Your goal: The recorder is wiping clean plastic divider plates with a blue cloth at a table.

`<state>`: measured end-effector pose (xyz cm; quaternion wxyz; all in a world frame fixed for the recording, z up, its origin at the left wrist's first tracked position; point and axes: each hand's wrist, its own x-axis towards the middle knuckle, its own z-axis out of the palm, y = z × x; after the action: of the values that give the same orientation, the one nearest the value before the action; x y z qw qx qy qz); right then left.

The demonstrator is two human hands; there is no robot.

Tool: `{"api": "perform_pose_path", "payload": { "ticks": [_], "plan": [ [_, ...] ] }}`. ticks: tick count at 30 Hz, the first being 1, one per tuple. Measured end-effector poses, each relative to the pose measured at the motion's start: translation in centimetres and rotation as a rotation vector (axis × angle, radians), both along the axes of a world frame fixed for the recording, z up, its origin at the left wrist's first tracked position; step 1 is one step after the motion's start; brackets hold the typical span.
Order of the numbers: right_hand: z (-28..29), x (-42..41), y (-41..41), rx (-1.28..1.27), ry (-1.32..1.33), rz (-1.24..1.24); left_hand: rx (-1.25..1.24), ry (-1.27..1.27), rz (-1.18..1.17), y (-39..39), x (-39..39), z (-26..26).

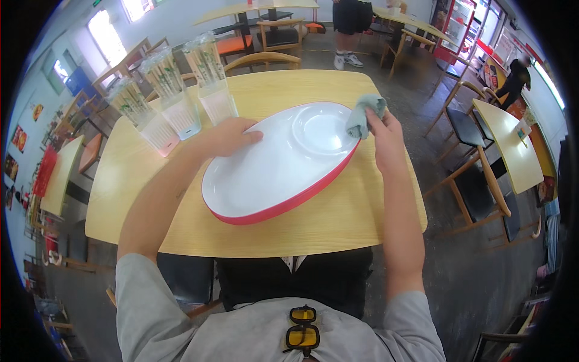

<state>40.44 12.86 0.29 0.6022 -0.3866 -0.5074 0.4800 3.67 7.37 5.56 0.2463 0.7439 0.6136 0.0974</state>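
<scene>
A white oval plate with a red outside and a round sauce compartment is held tilted over the wooden table. My left hand grips its far left rim, the thumb lying on the white inner face. In my right hand is a bunched grey-green cloth, pressed against the plate's right end beside the round compartment. The fingertips under the plate's left rim are hidden.
Three clear plastic holders filled with wrapped chopsticks stand at the table's left. Wooden chairs and another table are on the right. A person stands beyond the far edge; another person is farther right.
</scene>
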Motion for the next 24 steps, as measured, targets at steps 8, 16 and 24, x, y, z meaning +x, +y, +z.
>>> {"api": "perform_pose_path", "payload": {
  "ticks": [8,16,24],
  "plan": [
    [0.4,0.1,0.4,0.048,0.331,0.148,0.045,-0.126,0.197,-7.4,-2.4,-0.7],
    [0.2,-1.1,-0.1,0.027,0.277,0.189,0.072,-0.193,0.498,-14.2,-6.1,-1.4],
    [-0.7,-1.5,0.0,0.003,0.175,0.188,0.155,-0.223,0.665,-20.3,-13.8,-2.7]
  ]
}}
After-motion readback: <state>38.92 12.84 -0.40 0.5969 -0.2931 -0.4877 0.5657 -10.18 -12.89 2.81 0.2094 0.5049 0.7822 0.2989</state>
